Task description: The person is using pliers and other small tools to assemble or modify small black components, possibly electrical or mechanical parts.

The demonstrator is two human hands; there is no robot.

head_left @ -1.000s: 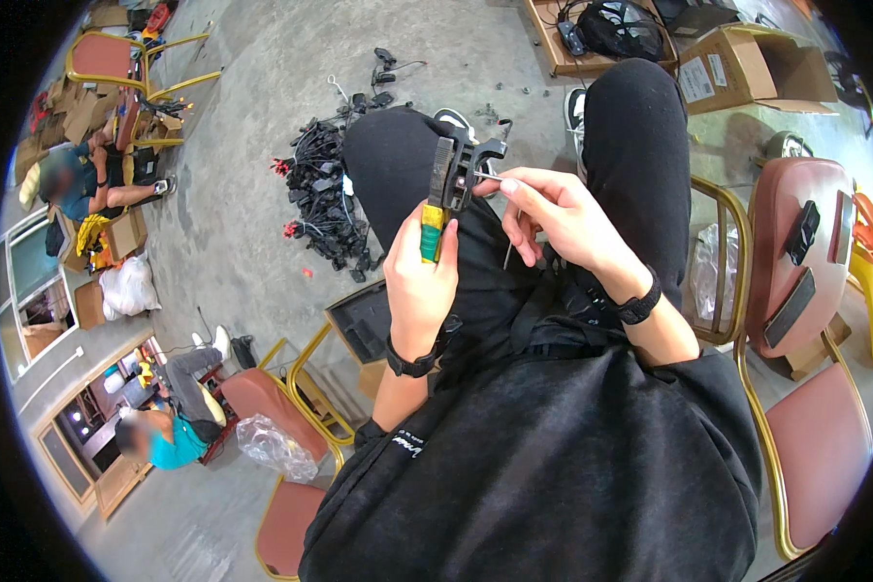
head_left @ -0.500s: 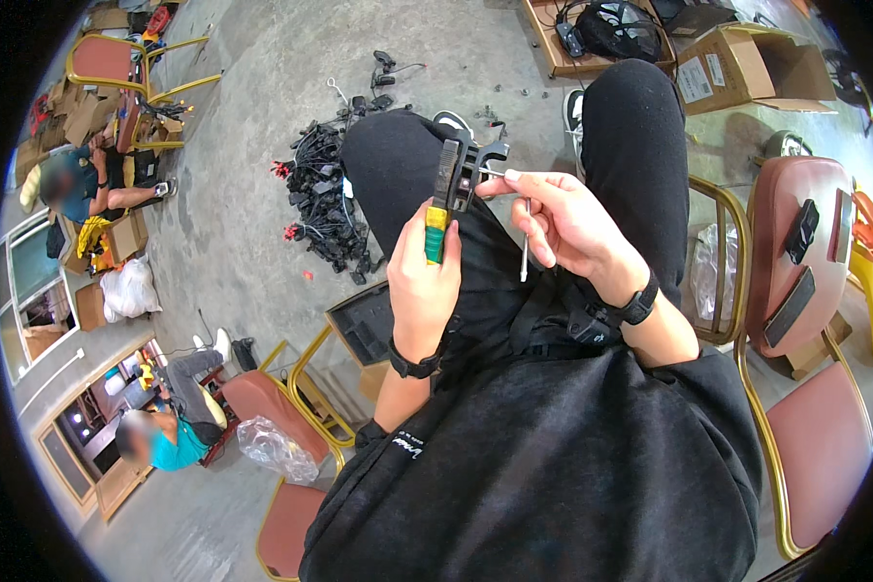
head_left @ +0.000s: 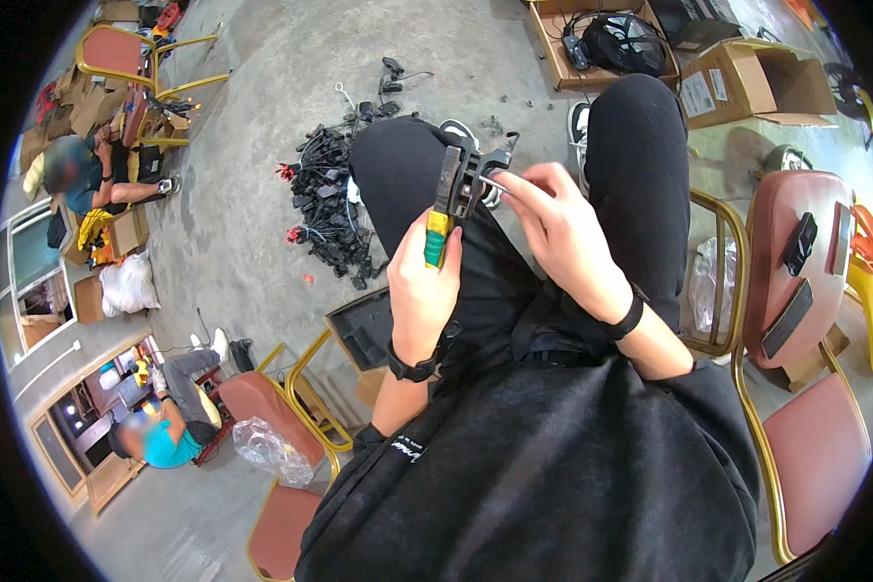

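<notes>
My left hand (head_left: 423, 281) is closed round the green and yellow handle of a black clamp-like tool (head_left: 438, 221), held upright above my lap. At its upper end, beside the ridged black bar, is a black forked bracket (head_left: 470, 181); I cannot tell how the two are joined. My right hand (head_left: 574, 238) pinches a thin metal rod (head_left: 498, 185) between thumb and fingers. The rod's visible end points left and reaches the bracket's side. My fingers hide the rest of the rod, so its exact kind does not show.
A pile of black cabled parts (head_left: 325, 199) lies on the floor beyond my left knee. An open black case (head_left: 357, 328) is near my left side. Chairs flank me; the right one (head_left: 795, 272) holds dark flat objects. Cardboard boxes (head_left: 713, 87) stand far right. Two people sit at left.
My right hand has turned over, its back now upward and its fingers gathered. The rod's long part that hung below the hand is now out of sight. My left hand keeps its grip.
</notes>
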